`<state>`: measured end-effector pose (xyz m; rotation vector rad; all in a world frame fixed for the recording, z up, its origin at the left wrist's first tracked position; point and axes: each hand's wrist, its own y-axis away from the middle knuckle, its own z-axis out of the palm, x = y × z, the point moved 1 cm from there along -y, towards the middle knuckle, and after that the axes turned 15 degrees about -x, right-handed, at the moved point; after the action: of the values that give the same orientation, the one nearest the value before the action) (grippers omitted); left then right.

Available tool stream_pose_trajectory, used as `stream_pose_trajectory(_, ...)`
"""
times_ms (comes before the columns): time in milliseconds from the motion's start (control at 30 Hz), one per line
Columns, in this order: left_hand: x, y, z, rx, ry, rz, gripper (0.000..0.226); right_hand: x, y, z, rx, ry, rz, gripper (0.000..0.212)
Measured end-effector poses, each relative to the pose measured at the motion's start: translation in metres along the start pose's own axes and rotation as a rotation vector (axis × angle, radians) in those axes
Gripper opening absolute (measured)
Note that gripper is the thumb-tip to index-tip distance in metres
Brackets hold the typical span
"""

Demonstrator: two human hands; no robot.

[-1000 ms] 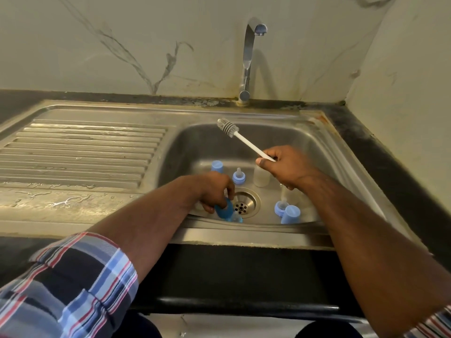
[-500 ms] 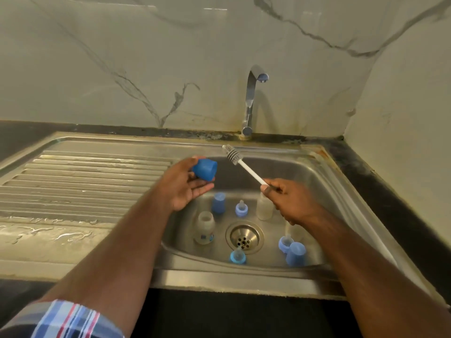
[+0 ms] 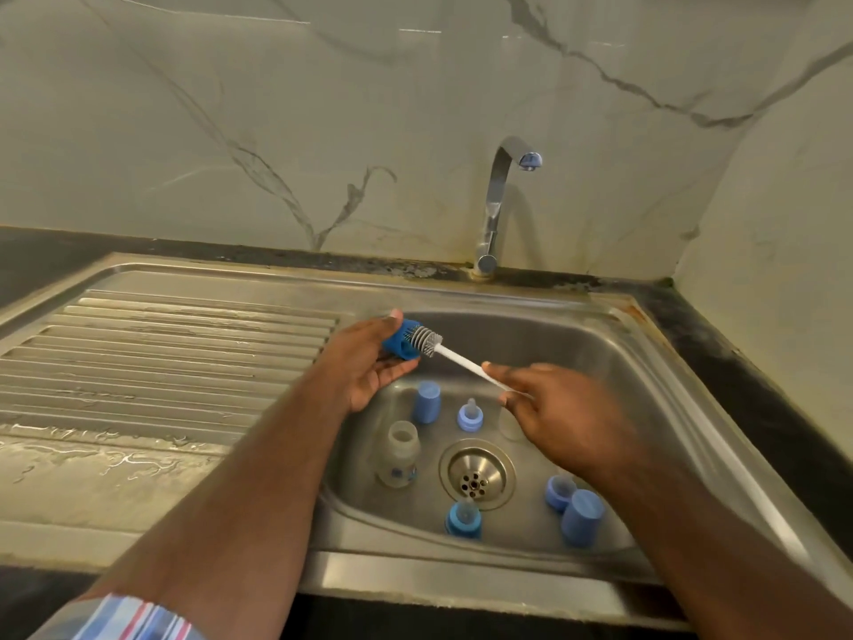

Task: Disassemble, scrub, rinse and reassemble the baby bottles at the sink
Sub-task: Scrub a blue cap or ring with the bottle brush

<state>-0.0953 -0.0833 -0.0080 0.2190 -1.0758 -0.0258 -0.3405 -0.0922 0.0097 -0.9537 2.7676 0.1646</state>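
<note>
Since half a second ago the brush (image 3: 427,340) has gone into the blue cap (image 3: 400,346) gripped by the left hand (image 3: 369,362) over the sink (image 3: 646,362), right hand (image 3: 554,408) pinching the handle, so scrubbing's on, probably twisting next.

Brush (image 3: 425,340) in blue cap (image 3: 400,346)

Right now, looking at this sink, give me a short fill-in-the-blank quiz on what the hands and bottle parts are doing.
1. The left hand holds a blue ____ over the sink.
2. The brush handle is pinched by the ____ hand.
3. The clear bottle stands to the ____ of the drain.
4. From the tap, ____ water runs.

Missing words: cap; right; left; no
</note>
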Motion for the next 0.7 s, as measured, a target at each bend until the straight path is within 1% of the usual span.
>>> stream_pose_trajectory(67, -0.002, 0.001, 0.004, -0.028, -0.008, 0.0, 0.039, -0.006, -0.001, 0.003, 0.005, 0.153, 0.063, 0.049)
stream_pose_trajectory(133, -0.001, 0.001, 0.007, -0.037, -0.018, 0.012, 0.036, -0.013, 0.002, 0.006, -0.01, 0.246, 0.114, 0.057)
stream_pose_trajectory(200, 0.0, 0.0, 0.009, -0.048, -0.034, 0.023, 0.035, -0.018, 0.004, 0.007, -0.028, 0.273, 0.135, 0.062)
stream_pose_trajectory(233, 0.001, 0.001, 0.009, -0.053, -0.044, 0.027, 0.036, -0.02, 0.004, 0.006, -0.041, 0.253, 0.125, 0.061)
stream_pose_trajectory(300, 0.003, 0.002, 0.011, -0.06, -0.058, 0.039, 0.036, -0.021, 0.001, 0.005, -0.074, 0.15, 0.07, 0.054)
stream_pose_trajectory(400, 0.006, 0.003, 0.01, -0.05, -0.062, 0.077, 0.03, -0.02, 0.003, 0.003, -0.118, -0.173, 0.029, 0.043)
stream_pose_trajectory(433, 0.006, 0.003, 0.01, -0.044, -0.057, 0.091, 0.029, -0.018, 0.004, 0.002, -0.117, -0.256, 0.025, 0.041)
stream_pose_trajectory(500, 0.006, 0.002, 0.008, -0.044, -0.027, 0.105, 0.033, -0.017, 0.008, 0.0, -0.062, -0.326, 0.015, 0.039)
stream_pose_trajectory(567, 0.005, 0.001, 0.01, -0.069, -0.012, 0.109, 0.038, -0.017, 0.009, -0.001, 0.015, -0.231, 0.019, 0.042)
stream_pose_trajectory(633, 0.003, 0.001, 0.011, -0.088, -0.016, 0.108, 0.039, -0.02, 0.008, 0.0, 0.034, -0.058, 0.048, 0.047)
stream_pose_trajectory(700, 0.004, 0.001, 0.011, -0.095, -0.02, 0.116, 0.039, -0.024, 0.007, 0.002, 0.02, 0.023, 0.069, 0.05)
